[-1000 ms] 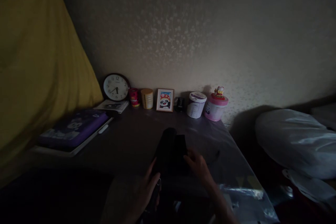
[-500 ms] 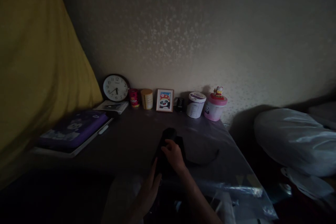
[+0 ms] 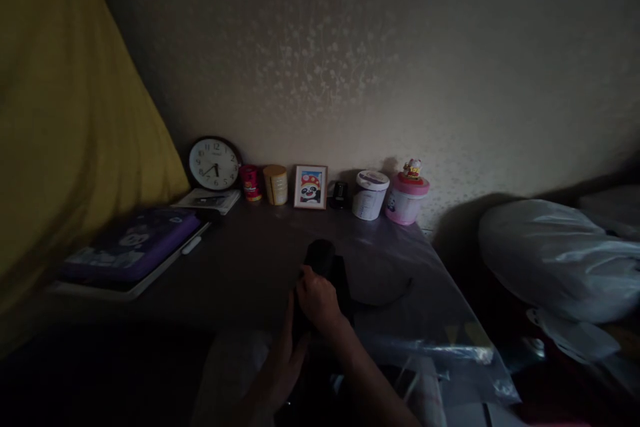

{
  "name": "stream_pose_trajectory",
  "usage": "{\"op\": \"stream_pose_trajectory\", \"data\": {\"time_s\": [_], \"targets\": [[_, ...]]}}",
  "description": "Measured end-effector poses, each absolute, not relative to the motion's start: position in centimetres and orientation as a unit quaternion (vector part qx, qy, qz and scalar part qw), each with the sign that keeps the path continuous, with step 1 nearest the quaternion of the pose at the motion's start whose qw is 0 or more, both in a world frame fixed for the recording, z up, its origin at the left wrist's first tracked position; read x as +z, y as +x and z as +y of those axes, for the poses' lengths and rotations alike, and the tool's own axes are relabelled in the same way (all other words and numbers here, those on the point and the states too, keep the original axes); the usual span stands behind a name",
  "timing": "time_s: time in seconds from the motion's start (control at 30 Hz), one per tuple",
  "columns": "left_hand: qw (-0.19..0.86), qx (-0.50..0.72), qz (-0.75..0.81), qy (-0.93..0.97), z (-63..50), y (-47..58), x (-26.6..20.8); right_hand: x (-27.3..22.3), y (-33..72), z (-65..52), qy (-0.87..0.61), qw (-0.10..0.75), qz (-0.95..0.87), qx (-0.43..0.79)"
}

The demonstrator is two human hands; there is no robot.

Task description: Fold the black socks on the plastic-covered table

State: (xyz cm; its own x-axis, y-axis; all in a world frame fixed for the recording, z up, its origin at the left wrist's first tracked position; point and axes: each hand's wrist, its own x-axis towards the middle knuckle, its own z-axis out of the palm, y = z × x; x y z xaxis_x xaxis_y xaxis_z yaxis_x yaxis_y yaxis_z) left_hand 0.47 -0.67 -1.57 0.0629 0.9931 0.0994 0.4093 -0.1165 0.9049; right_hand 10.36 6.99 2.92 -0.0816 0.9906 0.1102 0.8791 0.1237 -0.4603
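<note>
A long black object [image 3: 321, 255] with a rounded far end lies at the table's near side, too dark for me to make out its kind. My left hand [image 3: 284, 357] holds its near left side, with fingers stretched along it and the thumb across. On top of it, my right hand [image 3: 319, 297] has its fingers curled over the left edge. A flat black part [image 3: 343, 280] shows just right of the object. From there a thin black strap [image 3: 387, 300] runs out over the table cover. The near end is lost in shadow.
Along the wall stand a clock [image 3: 215, 163], a red can [image 3: 251, 184], a yellow can [image 3: 276, 185], a framed panda picture [image 3: 311, 187] and two tubs [image 3: 370, 197]. A purple case [image 3: 135, 243] lies left. Plastic sheeting [image 3: 470, 353] hangs over the front edge.
My right hand has slid slightly left and nearer along the black object, and its fingers are now curled over the side. My left hand stays on it. The whole view has shifted a little.
</note>
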Motion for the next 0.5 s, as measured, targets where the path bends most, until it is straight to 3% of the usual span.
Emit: {"op": "stream_pose_trajectory", "data": {"time_s": [0.23, 0.37, 0.5], "targets": [[0.379, 0.34, 0.545, 0.666, -0.5, -0.2, -0.4, 2.9, 10.7, 6.9, -0.598, 0.202, -0.758, 0.165], [0.354, 0.333, 0.556, 0.675, -0.3, -0.1, -1.0, 2.5, 11.4, 7.1, -0.537, 0.293, -0.75, 0.252], [0.347, 0.329, 0.56, 0.676, -0.4, 0.0, -1.6, 0.9, 13.3, 7.5, -0.478, 0.453, -0.709, 0.251]]}}
